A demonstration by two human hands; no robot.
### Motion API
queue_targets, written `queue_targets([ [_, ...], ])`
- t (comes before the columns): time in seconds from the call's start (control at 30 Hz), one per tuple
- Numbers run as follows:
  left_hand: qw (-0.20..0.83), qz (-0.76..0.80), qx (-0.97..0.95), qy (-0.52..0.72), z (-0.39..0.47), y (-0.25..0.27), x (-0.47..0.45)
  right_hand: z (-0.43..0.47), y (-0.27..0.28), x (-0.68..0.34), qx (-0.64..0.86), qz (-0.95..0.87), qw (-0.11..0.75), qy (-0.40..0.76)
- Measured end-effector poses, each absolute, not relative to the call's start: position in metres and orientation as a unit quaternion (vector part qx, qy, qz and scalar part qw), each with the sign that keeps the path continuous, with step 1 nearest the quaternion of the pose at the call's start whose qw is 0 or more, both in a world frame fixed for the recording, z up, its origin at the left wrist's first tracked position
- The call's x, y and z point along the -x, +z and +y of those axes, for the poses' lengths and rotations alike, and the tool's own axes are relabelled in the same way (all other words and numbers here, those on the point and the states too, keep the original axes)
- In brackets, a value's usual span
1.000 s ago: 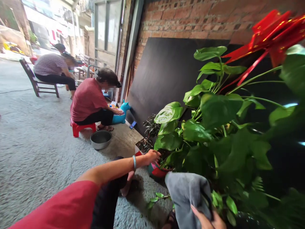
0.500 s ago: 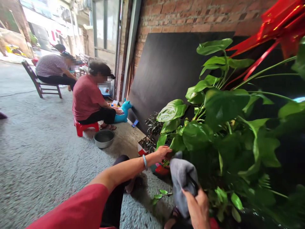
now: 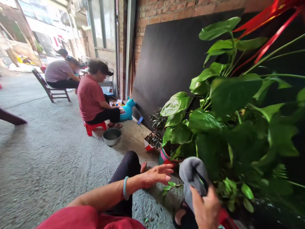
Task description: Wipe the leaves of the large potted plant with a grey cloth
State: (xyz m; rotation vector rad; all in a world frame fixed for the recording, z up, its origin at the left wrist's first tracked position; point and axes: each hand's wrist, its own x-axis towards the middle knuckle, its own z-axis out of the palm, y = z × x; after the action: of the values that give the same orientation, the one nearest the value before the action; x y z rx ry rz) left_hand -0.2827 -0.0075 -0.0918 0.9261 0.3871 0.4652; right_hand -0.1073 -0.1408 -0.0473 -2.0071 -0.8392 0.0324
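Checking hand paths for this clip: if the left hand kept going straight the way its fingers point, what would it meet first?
Probably the grey cloth held in the right hand; the left hand points right toward it, though depth is unclear.

Daylight comes in from the open street behind the seated person in the red shirt (image 3: 89,95); that far area is blown out, detail lost. Nearer the brick wall (image 3: 166,9) it's dimmer, and the dark board (image 3: 166,66) below it swallows light. The plant (image 3: 224,108) has mild sheen on upper leaves, lower foliage murky. Soft shadows on the floor (image 3: 47,159). Wide-angle stretch at the edges; motion blur on the right hand (image 3: 206,211), the near leaves and the background people.
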Motion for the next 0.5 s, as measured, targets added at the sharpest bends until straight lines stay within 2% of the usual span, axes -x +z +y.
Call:
queue_targets([
  [0.1, 0.86, 0.15, -0.383, 0.302, -0.023, -0.069, 0.272, -0.116, -0.058, 0.152, 0.757, -0.457, 0.467, 0.018],
  [0.23, 0.833, 0.26, -0.261, 0.414, -0.029, -0.059, 0.261, -0.1, -0.075, 0.184, 0.691, -0.526, 0.493, 0.051],
  [0.4, 0.795, 0.362, -0.265, 0.408, -0.013, -0.084, 0.264, -0.101, -0.082, 0.16, 0.622, -0.53, 0.51, 0.268],
  [0.5, 0.776, 0.39, -0.293, 0.4, -0.004, -0.095, 0.267, -0.088, -0.093, 0.129, 0.602, -0.427, 0.542, 0.402],
])
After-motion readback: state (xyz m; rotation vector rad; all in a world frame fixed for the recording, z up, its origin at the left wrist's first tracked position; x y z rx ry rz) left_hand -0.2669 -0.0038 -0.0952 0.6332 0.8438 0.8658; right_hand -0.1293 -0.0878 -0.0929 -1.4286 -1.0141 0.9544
